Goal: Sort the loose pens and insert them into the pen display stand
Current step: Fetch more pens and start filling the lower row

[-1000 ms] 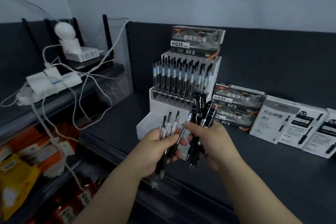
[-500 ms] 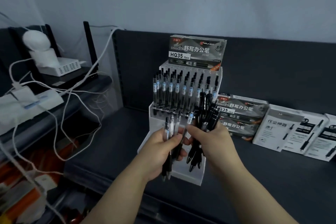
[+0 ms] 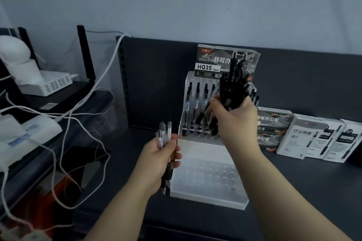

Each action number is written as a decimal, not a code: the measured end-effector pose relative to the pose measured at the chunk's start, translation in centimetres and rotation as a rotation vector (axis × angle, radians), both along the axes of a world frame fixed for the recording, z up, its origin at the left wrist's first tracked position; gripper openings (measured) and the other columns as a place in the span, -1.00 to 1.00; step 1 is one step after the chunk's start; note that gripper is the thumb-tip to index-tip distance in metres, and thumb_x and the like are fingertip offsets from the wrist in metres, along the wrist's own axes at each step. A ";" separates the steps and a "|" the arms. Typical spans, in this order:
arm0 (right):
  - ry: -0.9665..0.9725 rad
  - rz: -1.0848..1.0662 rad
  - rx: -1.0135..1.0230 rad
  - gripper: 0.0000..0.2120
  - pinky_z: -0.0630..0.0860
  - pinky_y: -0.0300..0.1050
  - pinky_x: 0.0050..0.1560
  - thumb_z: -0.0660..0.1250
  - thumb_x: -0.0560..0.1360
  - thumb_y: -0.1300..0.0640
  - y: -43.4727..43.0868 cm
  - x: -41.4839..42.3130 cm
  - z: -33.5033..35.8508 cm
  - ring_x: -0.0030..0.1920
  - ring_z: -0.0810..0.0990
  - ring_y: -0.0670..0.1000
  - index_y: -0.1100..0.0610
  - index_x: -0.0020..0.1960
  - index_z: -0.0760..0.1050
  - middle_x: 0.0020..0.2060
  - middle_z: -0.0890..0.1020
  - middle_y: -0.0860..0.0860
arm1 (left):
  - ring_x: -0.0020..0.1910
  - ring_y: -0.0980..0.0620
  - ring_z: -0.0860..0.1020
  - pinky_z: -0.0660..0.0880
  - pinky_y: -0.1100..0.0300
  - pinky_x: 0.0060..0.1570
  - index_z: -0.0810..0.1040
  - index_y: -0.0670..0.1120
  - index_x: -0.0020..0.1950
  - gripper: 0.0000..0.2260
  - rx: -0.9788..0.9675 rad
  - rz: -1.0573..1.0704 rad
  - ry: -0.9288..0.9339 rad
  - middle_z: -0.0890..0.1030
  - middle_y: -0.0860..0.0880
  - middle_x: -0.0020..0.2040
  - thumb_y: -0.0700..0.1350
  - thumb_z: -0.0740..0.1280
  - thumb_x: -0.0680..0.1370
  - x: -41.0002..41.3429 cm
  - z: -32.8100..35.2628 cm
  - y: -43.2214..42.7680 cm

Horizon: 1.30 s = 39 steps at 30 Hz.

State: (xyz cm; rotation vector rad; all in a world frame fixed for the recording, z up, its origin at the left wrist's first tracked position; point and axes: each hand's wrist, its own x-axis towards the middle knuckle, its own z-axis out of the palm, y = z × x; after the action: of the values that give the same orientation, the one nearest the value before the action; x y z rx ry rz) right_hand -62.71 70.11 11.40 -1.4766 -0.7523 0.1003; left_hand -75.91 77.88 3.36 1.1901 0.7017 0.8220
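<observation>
Now, hands apart: left hand (image 3: 158,162) grips few clear pens (image 3: 163,133) upright, beside lower tier of pen display stand (image 3: 197,152). right hand (image 3: 235,121) clutches black pens (image 3: 233,86) bundle, raised before stand's upper tier. Stand on dark shelf (image 3: 293,191), pen boxes (image 3: 305,139) to right.
</observation>
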 end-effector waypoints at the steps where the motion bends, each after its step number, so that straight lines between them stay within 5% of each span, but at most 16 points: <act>1: -0.020 -0.002 -0.004 -0.88 0.53 -0.18 -0.36 0.41 0.46 0.11 0.5 -0.3 0.0 -0.38 0.56 -0.12 -0.01 -0.13 0.47 -0.34 0.59 -0.07 | -0.35 0.08 0.53 0.52 0.22 -0.34 0.58 -0.14 0.05 -0.86 0.003 -0.005 0.005 0.55 -0.03 -0.29 -0.24 0.23 0.60 -0.2 -0.1 0.3; 4: -0.091 -0.010 -0.059 -0.84 0.41 -0.31 -0.46 0.39 0.48 0.11 2.0 -1.0 -0.8 -0.47 0.47 -0.20 -0.06 -0.17 0.42 -0.37 0.54 -0.11 | -0.38 0.09 0.50 0.51 0.22 -0.36 0.58 -0.13 0.04 -0.86 0.015 -0.020 0.011 0.54 -0.02 -0.32 -0.24 0.23 0.59 -0.9 -0.3 1.1; 11: -0.142 -0.059 -0.138 -0.80 0.47 -0.19 -0.38 0.35 0.50 0.12 2.8 -1.1 -1.6 -0.39 0.51 -0.10 -0.13 -0.16 0.38 -0.33 0.55 -0.09 | -0.39 0.09 0.49 0.50 0.21 -0.36 0.57 -0.12 0.04 -0.86 0.025 -0.071 0.000 0.54 -0.02 -0.31 -0.23 0.23 0.59 -1.9 -0.4 2.5; 17: -0.253 -0.066 -0.323 -0.91 0.32 -0.40 -0.54 0.31 0.53 0.14 3.8 -1.2 -2.2 -0.43 0.47 -0.16 0.03 -0.01 0.41 -0.36 0.52 -0.11 | -0.38 0.08 0.49 0.50 0.22 -0.36 0.57 -0.12 0.05 -0.86 0.007 -0.117 -0.008 0.53 -0.01 -0.32 -0.23 0.23 0.59 -1.7 -0.3 2.8; 24: -0.249 -0.118 -0.328 -0.90 0.31 -0.30 -0.45 0.31 0.53 0.14 4.0 -1.4 -2.7 -0.36 0.48 -0.18 0.05 0.01 0.41 -0.34 0.50 -0.16 | -0.40 0.10 0.49 0.50 0.22 -0.37 0.58 -0.11 0.04 -0.86 -0.007 -0.130 -0.008 0.54 0.00 -0.34 -0.23 0.23 0.59 -1.6 -0.3 3.2; 30: -0.207 -0.120 -0.319 -0.90 0.34 -0.39 -0.48 0.31 0.53 0.11 3.6 -2.0 -3.3 -0.38 0.48 -0.19 0.01 -0.03 0.38 -0.34 0.50 -0.17 | -0.40 0.10 0.49 0.50 0.23 -0.37 0.58 -0.12 0.04 -0.86 -0.009 -0.137 0.005 0.54 -0.01 -0.34 -0.23 0.24 0.59 -1.6 -0.3 3.2; 34: -0.119 -0.131 -0.249 -0.91 0.48 -0.18 -0.37 0.36 0.49 0.11 2.8 -1.9 -2.9 -0.34 0.55 -0.07 0.01 -0.06 0.45 -0.31 0.58 -0.08 | -0.40 0.09 0.50 0.51 0.20 -0.35 0.58 -0.11 0.04 -0.86 -0.024 -0.165 -0.010 0.55 -0.01 -0.33 -0.22 0.24 0.59 -1.5 0.0 2.9; 39: 0.072 -0.009 -0.207 -0.91 0.54 -0.15 -0.30 0.41 0.45 0.16 0.4 -2.2 -2.9 -0.39 0.59 -0.11 0.14 -0.11 0.52 -0.36 0.63 0.01 | -0.37 0.06 0.56 0.53 0.18 -0.30 0.55 -0.07 0.12 -0.84 -0.026 -0.306 -0.042 0.65 -0.02 -0.25 -0.15 0.24 0.59 -1.1 0.9 1.9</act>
State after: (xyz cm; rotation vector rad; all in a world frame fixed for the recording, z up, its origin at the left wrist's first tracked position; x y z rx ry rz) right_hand -64.92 70.53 8.47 -1.6631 -0.6928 0.2294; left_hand -76.97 79.76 4.24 1.2169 0.4787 0.5777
